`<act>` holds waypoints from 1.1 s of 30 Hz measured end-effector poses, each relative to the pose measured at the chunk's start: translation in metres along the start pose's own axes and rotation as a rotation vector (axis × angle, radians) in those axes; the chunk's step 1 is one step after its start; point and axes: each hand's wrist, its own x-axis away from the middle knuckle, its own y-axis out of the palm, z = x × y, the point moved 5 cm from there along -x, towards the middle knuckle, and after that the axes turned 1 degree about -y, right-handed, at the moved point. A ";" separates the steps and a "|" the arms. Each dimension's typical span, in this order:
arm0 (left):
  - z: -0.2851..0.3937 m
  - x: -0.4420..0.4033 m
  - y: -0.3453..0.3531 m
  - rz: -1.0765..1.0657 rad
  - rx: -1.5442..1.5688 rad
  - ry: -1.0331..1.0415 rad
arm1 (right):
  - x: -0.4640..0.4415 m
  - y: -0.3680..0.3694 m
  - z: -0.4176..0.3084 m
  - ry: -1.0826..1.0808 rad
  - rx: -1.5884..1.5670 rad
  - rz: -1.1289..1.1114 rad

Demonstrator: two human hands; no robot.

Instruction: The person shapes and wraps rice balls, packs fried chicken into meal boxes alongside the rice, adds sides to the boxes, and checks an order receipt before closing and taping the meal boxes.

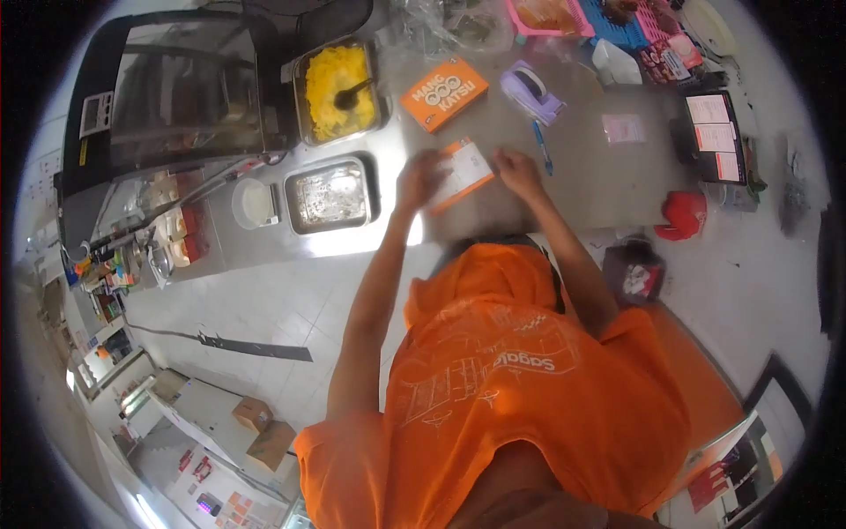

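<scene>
My left hand (421,180) is closed on the left side of an orange box, with its fingers partly blurred. On top of the orange box (438,208) lies a white paper slip (469,169) with small print. By the slip's right edge, my right hand (519,172) has its fingers curled together; what they pinch, if anything, is too small to make out. A second orange box (444,94), printed "MANG KATSU", sits just beyond. To the right are a purple tape dispenser (534,95) and a blue pen (542,147).
On the left stand a metal tray (330,197), a pan of yellow food (330,74) with a dark utensil, a white tub (253,204) and a glass-fronted cabinet (189,79). Colored baskets (617,22) line the back right. A pink packet (623,129) lies on the metal table (586,189).
</scene>
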 end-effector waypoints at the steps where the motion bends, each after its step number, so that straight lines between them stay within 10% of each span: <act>1: -0.010 0.015 0.014 0.076 -0.001 -0.018 | -0.006 -0.015 0.008 -0.109 -0.042 0.160; 5: 0.021 0.081 0.009 0.186 0.149 -0.252 | -0.017 -0.137 -0.019 -0.201 0.043 0.644; 8: 0.011 0.123 0.029 0.141 0.501 -0.708 | -0.074 -0.151 0.022 -0.300 0.271 0.523; 14: -0.013 0.138 0.050 -0.095 0.881 -1.036 | -0.117 -0.145 0.046 0.242 -0.158 -0.212; 20: -0.014 0.160 0.066 -0.066 1.089 -1.116 | -0.066 -0.135 0.083 0.082 -0.912 0.024; 29: 0.039 0.137 0.030 -0.145 0.962 -1.217 | -0.070 -0.131 0.117 0.084 0.207 0.368; 33: 0.039 0.138 0.035 -0.093 1.121 -1.192 | -0.041 -0.124 0.119 0.106 0.210 0.358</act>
